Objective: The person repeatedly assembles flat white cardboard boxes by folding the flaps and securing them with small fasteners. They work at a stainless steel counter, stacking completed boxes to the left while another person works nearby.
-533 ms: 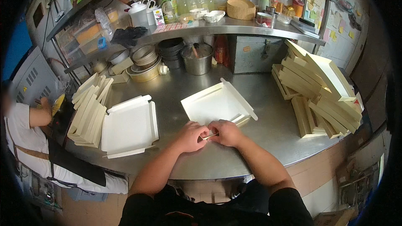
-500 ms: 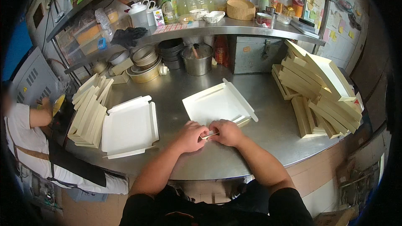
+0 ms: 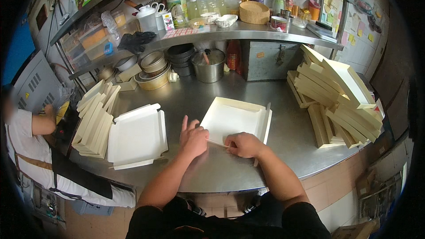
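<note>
At the front edge of the shiny stainless-steel worktop point(image 3: 221, 176), around the middle, there's a half-folded cream cardboard tray with a smooth white inside point(image 3: 234, 117). It's shallow and squarish, with a low wall standing along the far side. The right side shows a white flap that sticks out past the near corner toward the front edge.

From where I'm standing, both forearms come up from the front edge and angle inward, so the hands meet the tray's near side. The left hand point(image 3: 194, 140) is at the near-left corner, a couple of fingers raised and spread, thumb side against the cardboard; can't tell if it's actually pinching. The right hand point(image 3: 244, 145) has its fingers curled in, pinching the near wall.

The tray sits slightly skewed, far side facing the back edge and swung a bit right. It's so close to square, and bent by the lens, that I honestly can't call a long axis.

Toward the left edge there's a flatter white cardboard tray with flaps splayed out point(image 3: 137, 135), just beside a leaning stack of cream cardboard trays point(image 3: 94, 124). Over by the right edge is a messier, taller heap of cream trays point(image 3: 334, 97).
</note>
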Demonstrator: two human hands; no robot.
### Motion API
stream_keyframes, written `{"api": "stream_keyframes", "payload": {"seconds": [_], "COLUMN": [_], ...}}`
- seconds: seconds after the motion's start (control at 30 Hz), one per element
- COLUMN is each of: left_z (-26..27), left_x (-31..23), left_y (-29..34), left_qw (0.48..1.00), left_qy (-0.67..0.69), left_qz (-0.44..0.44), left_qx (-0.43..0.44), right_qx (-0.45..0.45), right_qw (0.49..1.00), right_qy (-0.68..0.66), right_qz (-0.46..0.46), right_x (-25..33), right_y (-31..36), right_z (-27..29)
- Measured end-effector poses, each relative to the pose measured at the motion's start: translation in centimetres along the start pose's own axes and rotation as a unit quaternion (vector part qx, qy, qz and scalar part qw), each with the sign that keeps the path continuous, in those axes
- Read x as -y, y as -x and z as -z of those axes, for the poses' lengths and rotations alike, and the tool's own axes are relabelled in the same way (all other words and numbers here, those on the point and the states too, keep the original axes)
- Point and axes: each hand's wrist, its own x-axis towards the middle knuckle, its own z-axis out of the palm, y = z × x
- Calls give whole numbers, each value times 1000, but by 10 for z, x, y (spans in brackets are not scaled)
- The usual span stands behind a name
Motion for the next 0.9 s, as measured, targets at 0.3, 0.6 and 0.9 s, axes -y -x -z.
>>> {"api": "stream_keyframes", "payload": {"seconds": [0.3, 0.6, 0.9], "left_z": [-23, -10, -23], "left_x": [-16, 20, 52], "left_y": [3, 5, 3], "left_qw": [983, 991, 982], "left_qy": [96, 111, 173], "left_qz": [-127, 46, 61], "left_qx": [-95, 61, 39], "right_qx": [-105, -215, -195], "right_qw": [989, 969, 974], "right_qy": [-86, 17, -21], "right_qz": [66, -120, -117], "right_x": [-4, -58, -53], "right_y": [-4, -6, -13], "right_z": [-11, -10, 3]}}
